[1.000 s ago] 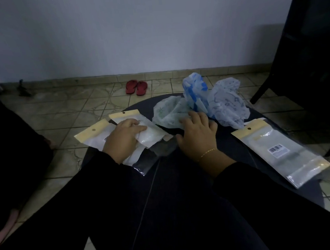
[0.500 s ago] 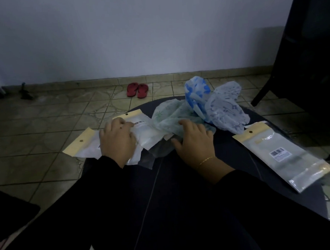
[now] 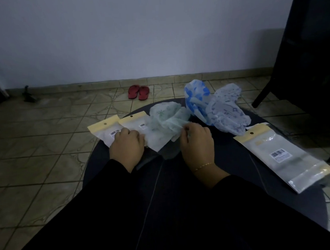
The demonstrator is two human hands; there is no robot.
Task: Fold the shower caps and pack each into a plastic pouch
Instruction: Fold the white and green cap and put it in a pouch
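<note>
Green cap (image 3: 165,123) bunched between both hands, stretched across from left to right over the packed pouches. Right hand (image 3: 197,142) curled, pinching the cap's near-right edge. Left hand (image 3: 127,146) knuckles-up with fingers bent, pressing on the cap's left edge and two pouches (image 3: 121,127); actual grip unclear. Those pouches angled away-left, yellow headers far, white contents inside. Blue cap (image 3: 196,100) and pale cap (image 3: 227,113) heaped beyond the right hand. Long pouch (image 3: 282,156) right of it, header far, seemingly unfilled.
</note>
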